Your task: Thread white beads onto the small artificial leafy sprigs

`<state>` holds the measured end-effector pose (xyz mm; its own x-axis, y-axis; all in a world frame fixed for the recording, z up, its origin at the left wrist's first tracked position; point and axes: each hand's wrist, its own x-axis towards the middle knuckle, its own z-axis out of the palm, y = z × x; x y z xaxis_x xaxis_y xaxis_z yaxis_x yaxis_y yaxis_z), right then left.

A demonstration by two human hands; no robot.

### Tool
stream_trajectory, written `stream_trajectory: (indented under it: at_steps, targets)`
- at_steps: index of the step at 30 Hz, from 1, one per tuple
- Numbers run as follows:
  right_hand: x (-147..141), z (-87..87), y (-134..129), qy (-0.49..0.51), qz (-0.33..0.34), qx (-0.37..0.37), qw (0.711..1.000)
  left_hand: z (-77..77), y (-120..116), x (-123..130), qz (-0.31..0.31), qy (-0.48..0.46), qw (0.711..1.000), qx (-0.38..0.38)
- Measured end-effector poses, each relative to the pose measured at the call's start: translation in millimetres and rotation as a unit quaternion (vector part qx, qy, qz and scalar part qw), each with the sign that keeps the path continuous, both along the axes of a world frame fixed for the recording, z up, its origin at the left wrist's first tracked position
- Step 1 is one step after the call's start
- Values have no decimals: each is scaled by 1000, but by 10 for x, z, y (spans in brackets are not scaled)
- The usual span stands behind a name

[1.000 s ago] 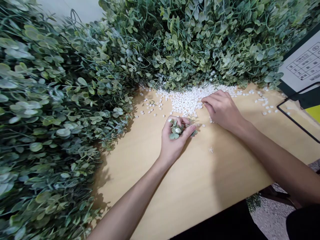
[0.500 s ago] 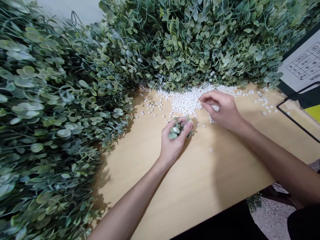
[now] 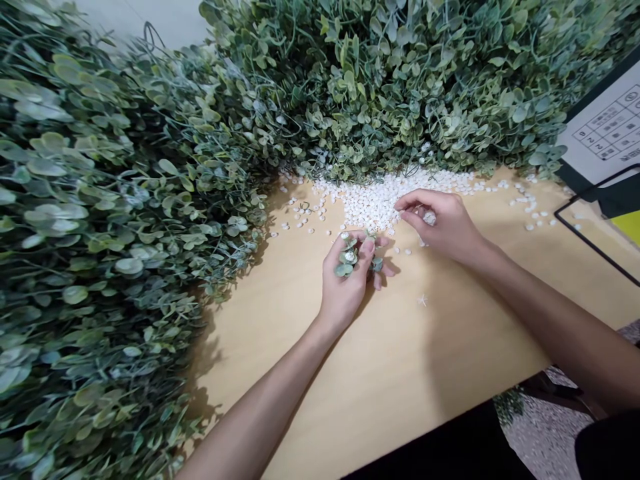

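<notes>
My left hand (image 3: 347, 277) is closed around a small sprig of artificial leaves (image 3: 344, 269), with a white bead-like piece showing among the green. Its thumb presses on the sprig, and some fingers extend beyond it on the right. My right hand (image 3: 443, 223) is at the near right edge of a pile of small white beads (image 3: 373, 203). Thumb and index fingertip come close together there in a pinch; whatever lies between them is too small to make out. A few loose beads lie on the table between the two hands.
Dense bunches of artificial greenery (image 3: 115, 267) line the left and back of the wooden table (image 3: 320, 400). A small white star-shaped piece (image 3: 423, 300) lies near the middle. On the right are a printed sheet (image 3: 607, 133) and a bent black rod (image 3: 595, 190).
My left hand has turned the sprig slightly, and its fingers now extend farther right and down. My right hand has dipped slightly at the bead pile, still pinched.
</notes>
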<state>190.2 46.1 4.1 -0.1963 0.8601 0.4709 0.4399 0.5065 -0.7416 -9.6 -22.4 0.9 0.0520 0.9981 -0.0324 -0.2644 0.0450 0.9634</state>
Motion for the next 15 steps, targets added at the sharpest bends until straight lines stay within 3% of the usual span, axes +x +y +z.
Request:
stream_trajectory:
  at_steps: [9,15]
  targets:
    - [-14,96,-52,8,15,24,1000,32,-9,8,22,28,999,19]
    - [-38,26,-38,125,53,-76,988,-22,-6,-20,35,50,998,12]
